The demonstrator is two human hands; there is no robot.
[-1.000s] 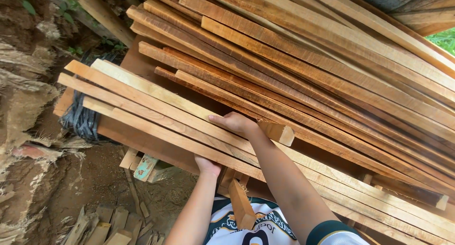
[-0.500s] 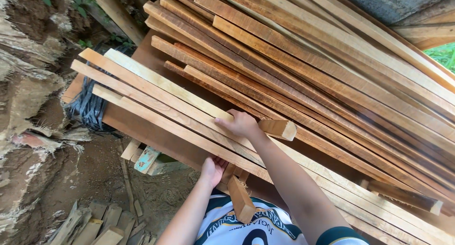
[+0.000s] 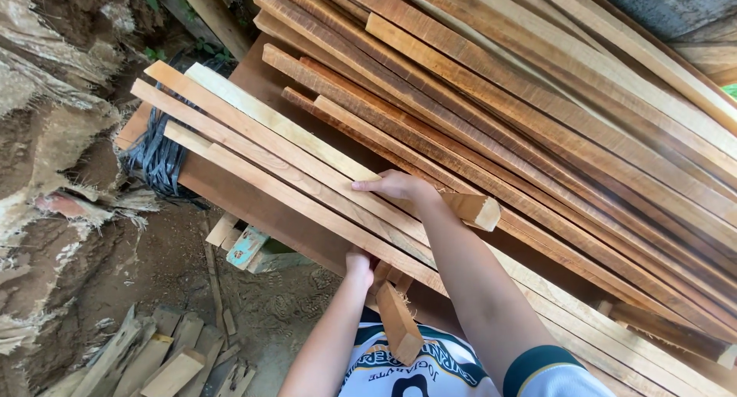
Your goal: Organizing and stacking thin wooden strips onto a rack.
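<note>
Since the earlier frames, the pale wooden slats (image 3: pixel 307 178) have been sliding toward ten o'clock across the pile, and both hands are travelling with them. At the centre of the view, the right hand (image 3: pixel 395 186) is lying flat on top of the slats, fingers spread and pressing down rather than curling round anything. Toward six o'clock from it, the left hand (image 3: pixel 358 265) is reaching up beneath the near edge of the lowest slat; it seems to be cupping the underside, though the fingers are hidden behind the wood, so I cannot tell whether they are gripping. A short offcut (image 3: pixel 472 209) is resting just beside the right wrist at three o'clock, and another stub (image 3: pixel 398 324) is hanging below the left hand.

The slats are lying on the big stack of darker boards (image 3: pixel 553 128), which is filling the view from twelve to four o'clock. A coil of black strapping (image 3: pixel 157 155) is sitting at nine o'clock, beneath the slats' far ends, with scrap pieces (image 3: pixel 165 358) on the dirt at seven.

To handle this well, the two hands should be keeping the slats bundled and level, pressing evenly so none is fanning out or sliding off.
</note>
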